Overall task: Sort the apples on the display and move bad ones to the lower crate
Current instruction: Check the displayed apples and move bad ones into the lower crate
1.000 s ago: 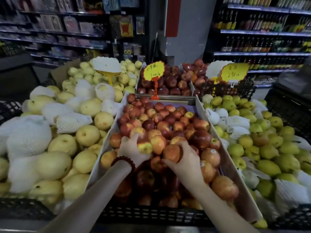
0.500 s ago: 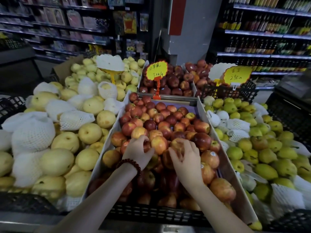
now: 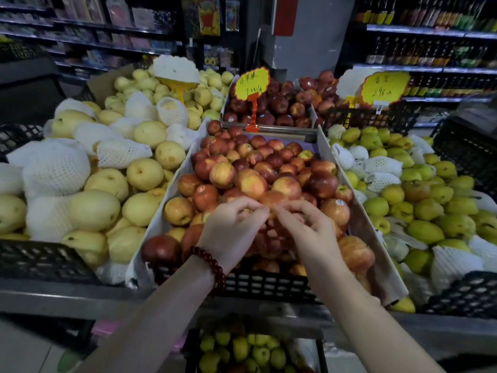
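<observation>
Red and yellow-red apples (image 3: 252,181) are heaped in a cardboard-lined black display crate (image 3: 269,288) at the centre. My left hand (image 3: 231,230), with a bead bracelet on the wrist, and my right hand (image 3: 309,230) are cupped together over the near part of the heap. Their fingertips meet on top of a blurred red apple (image 3: 271,236) held between the palms. Below the display edge, the lower crate (image 3: 191,345) holds small green-yellow fruit.
Yellow pears (image 3: 107,184), some in white foam nets (image 3: 53,168), fill the crate on the left. Green pears (image 3: 425,208) fill the one on the right. Dark red apples (image 3: 279,103) and two yellow price signs (image 3: 251,83) stand behind. A metal ledge (image 3: 80,300) runs along the front.
Both hands left the separate apples they rested on and came together nearer to me, closing around one apple. The view tilted down, so the lower crate now shows.
</observation>
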A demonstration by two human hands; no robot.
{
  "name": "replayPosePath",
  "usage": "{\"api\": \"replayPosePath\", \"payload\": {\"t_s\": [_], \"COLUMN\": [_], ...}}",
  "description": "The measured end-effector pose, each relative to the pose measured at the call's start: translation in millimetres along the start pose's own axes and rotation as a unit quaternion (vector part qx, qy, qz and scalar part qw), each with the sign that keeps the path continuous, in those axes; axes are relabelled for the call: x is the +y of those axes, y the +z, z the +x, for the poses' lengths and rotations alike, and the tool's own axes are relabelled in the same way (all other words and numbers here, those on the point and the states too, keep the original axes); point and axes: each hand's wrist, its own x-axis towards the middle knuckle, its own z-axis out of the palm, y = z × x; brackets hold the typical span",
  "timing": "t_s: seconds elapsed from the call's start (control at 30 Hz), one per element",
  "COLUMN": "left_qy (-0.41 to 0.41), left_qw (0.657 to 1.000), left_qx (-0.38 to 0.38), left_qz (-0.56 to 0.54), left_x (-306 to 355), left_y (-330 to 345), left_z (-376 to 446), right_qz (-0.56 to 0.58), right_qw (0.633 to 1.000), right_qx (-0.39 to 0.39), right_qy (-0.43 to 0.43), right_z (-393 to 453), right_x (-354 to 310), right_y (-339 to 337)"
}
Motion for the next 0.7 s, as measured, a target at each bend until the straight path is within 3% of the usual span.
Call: {"api": "replayPosePath", "payload": {"t_s": [0.13, 0.37, 0.57, 0.7], "left_qy": [0.008, -0.034, -0.095, -0.135], "left_qw": [0.998, 0.993, 0.992, 0.99], "left_qx": [-0.066, -0.109, -0.081, -0.046], "left_qz": [0.003, -0.002, 0.025, -0.013], "left_x": [-37, -139, -248, -323], "left_y": [13, 49, 90, 127], "left_z": [-42, -100, -117, -128], "right_qz": [-0.011, -0.035, -0.036, -0.032], "right_qw": [0.999, 0.997, 0.998, 0.999], "right_qx": [-0.036, -0.067, -0.052, -0.034], "right_qy": [-0.03, -0.009, -0.021, -0.01], "right_z": [-38, -100, -117, -124], "right_x": [37, 135, 257, 335], "right_y": [-12, -31, -49, -59]}}
